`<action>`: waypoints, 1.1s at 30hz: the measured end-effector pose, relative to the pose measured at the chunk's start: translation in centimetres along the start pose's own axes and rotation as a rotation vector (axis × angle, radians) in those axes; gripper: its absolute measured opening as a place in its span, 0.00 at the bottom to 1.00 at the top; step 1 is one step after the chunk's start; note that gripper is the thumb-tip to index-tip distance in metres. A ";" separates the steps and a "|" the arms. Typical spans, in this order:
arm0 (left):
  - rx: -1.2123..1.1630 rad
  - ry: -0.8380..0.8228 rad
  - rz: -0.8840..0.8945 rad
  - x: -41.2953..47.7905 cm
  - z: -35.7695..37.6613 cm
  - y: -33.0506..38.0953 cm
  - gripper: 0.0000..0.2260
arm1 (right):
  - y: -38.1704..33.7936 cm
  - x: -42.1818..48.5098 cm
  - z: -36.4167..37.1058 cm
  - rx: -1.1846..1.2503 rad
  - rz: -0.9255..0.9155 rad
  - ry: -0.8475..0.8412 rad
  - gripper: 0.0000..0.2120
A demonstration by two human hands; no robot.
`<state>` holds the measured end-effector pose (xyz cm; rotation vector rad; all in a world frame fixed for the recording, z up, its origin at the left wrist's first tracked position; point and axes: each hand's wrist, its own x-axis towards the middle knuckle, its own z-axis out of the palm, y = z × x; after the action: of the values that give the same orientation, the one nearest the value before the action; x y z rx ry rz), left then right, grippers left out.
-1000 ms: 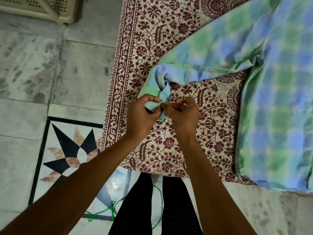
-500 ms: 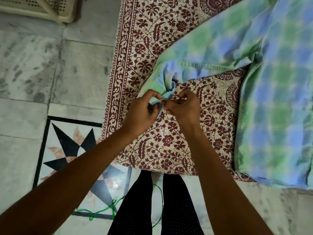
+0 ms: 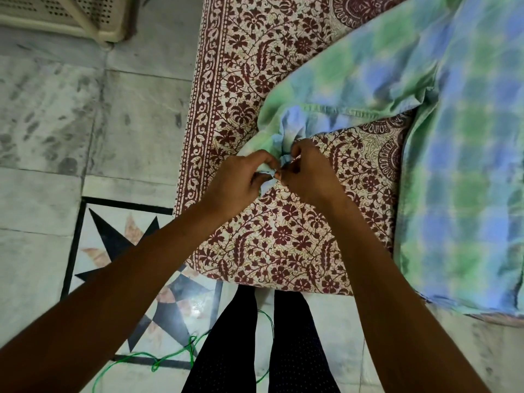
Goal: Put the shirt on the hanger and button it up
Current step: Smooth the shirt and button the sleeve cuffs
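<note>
A green-and-blue checked shirt [image 3: 453, 143] lies spread on a maroon floral bedsheet [image 3: 283, 245]. One sleeve [image 3: 326, 103] stretches left toward me and ends in a bunched cuff [image 3: 283, 137]. My left hand [image 3: 241, 180] pinches one edge of the cuff between thumb and fingers. Right beside it, my right hand [image 3: 309, 171] pinches the other edge, and the two hands meet at the cuff opening. The button itself is hidden by my fingers. No hanger is in view.
The sheet's patterned border [image 3: 192, 143] ends at a grey marble floor [image 3: 71, 137] with a black star inlay [image 3: 119, 251]. A cream perforated plastic stool [image 3: 71, 15] stands top left. A green cord [image 3: 170, 358] lies by my legs [image 3: 255, 350].
Both hands stay on the cuff with small finger shifts. The sleeve has been drawn slightly toward me and the cuff is more bunched.
</note>
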<state>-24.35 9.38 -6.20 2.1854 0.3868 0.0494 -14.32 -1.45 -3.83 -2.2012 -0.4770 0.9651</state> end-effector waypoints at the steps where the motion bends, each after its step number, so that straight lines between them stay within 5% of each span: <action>1: -0.082 0.023 -0.064 0.0 0.2 0.0 0.08 | -0.1 -0.2 0.0 -0.018 -0.035 0.028 0.15; 9: -0.112 0.100 -0.143 -0.5 1.5 0.2 0.07 | 2.2 -1.6 1.8 0.596 0.184 0.225 0.21; 18: -0.169 0.240 -0.253 0.2 2.0 1.3 0.05 | 1.9 -1.5 1.8 0.409 0.008 0.245 0.21; 25: -0.473 0.252 -0.421 0.4 1.6 1.3 0.06 | 1.8 -1.3 1.1 0.242 -0.062 0.210 0.17; 30: -0.779 0.234 -0.621 1.0 1.1 1.6 0.11 | 1.5 -1.4 0.6 0.879 0.190 0.048 0.17; 33: -0.779 0.252 -0.606 0.7 1.3 1.9 0.10 | 1.9 -1.3 0.7 1.258 0.428 -0.132 0.07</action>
<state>-23.02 7.52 -5.56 1.2372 0.9742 0.1178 -15.58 -3.16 -4.87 -1.0792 0.4940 1.1623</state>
